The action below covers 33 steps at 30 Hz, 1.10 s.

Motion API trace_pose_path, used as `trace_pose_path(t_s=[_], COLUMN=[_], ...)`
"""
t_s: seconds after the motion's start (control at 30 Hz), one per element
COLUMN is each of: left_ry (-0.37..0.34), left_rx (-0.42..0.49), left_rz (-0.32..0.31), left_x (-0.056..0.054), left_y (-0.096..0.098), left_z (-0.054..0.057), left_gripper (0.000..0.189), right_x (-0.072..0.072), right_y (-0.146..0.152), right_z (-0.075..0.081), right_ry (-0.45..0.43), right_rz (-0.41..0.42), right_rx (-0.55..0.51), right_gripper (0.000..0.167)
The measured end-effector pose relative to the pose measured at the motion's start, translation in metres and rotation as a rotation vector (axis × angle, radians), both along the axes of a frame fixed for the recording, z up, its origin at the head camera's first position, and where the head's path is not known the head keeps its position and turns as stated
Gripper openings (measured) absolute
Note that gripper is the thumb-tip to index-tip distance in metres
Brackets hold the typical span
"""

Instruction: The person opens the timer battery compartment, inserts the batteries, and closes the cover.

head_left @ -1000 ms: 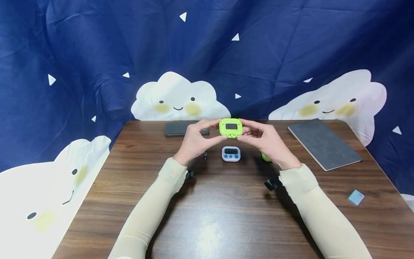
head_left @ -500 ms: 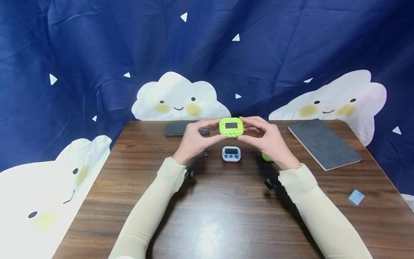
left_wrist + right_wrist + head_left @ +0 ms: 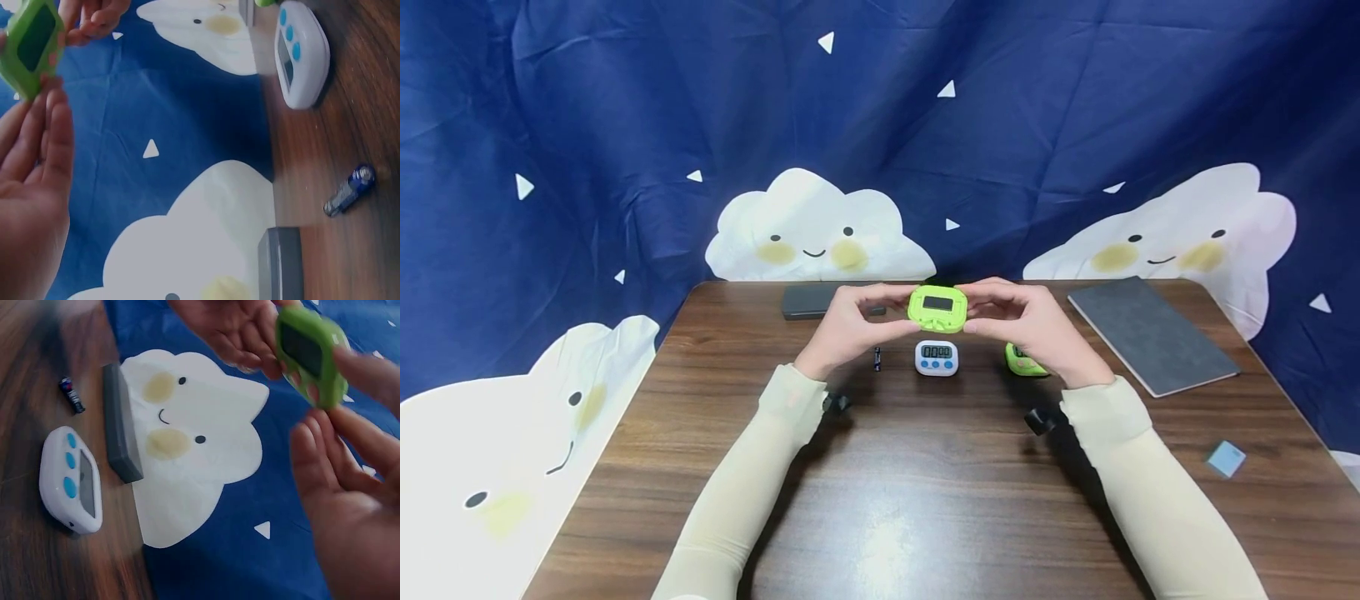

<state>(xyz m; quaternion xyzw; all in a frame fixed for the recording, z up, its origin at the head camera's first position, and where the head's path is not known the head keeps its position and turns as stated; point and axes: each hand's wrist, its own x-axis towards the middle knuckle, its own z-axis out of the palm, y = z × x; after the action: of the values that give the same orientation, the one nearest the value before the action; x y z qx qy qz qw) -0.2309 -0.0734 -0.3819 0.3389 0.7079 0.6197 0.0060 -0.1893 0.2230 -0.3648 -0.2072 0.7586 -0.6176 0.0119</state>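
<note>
Both hands hold a bright green digital timer (image 3: 937,309) up above the table, its back towards the head camera. My left hand (image 3: 850,332) pinches its left edge between thumb and fingers. At the opposite edge my right hand (image 3: 1036,332) pinches it in the same way. The wrist views show its front, with a dark screen and pinkish buttons. Below it on the table stands a white timer (image 3: 936,358) with blue buttons. A small battery (image 3: 350,190) lies to the left of that. Partly behind the right hand is a second green timer (image 3: 1024,362).
At the back left of the wooden table (image 3: 880,467) lies a dark grey case (image 3: 808,302), partly behind the left hand. A grey notebook (image 3: 1150,333) lies at the back right, with a light blue square block (image 3: 1226,458) nearer. A blue cloud-patterned curtain (image 3: 880,100) hangs behind.
The held green timer has come down slightly and its tilt has changed a little. The right hand has shifted a bit to the right, so more of the second green timer shows.
</note>
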Motion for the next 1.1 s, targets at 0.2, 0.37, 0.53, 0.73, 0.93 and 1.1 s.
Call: trace_pose_path(t_s=[0.2, 0.37, 0.53, 0.73, 0.93, 1.1], left_ry=[-0.044, -0.026, 0.007, -0.011, 0.118, 0.118], left_rx=[-0.013, 0.028, 0.090, 0.083, -0.064, -0.041], left_rz=[-0.071, 0.067, 0.211, 0.217, 0.287, 0.277], left_x=[0.002, 0.000, -0.001, 0.002, 0.007, 0.006], left_y=[0.000, 0.004, 0.010, 0.015, 0.017, 0.014], left_z=[0.003, -0.003, -0.007, -0.005, -0.003, -0.003], left_gripper=[0.047, 0.037, 0.027, 0.040, 0.063, 0.060], right_x=[0.001, 0.001, 0.005, 0.015, 0.019, 0.018], right_y=[0.004, -0.004, -0.021, -0.040, -0.052, -0.047], right_z=[0.002, -0.001, -0.003, -0.003, -0.007, -0.003], right_ry=[-0.042, -0.023, 0.014, 0.088, 0.075, 0.032], right_rz=[0.079, -0.051, -0.197, -0.350, -0.414, -0.336], right_rx=[-0.029, -0.037, -0.071, -0.053, -0.047, -0.084], right_gripper=[0.054, 0.052, 0.051, 0.041, 0.041, 0.041])
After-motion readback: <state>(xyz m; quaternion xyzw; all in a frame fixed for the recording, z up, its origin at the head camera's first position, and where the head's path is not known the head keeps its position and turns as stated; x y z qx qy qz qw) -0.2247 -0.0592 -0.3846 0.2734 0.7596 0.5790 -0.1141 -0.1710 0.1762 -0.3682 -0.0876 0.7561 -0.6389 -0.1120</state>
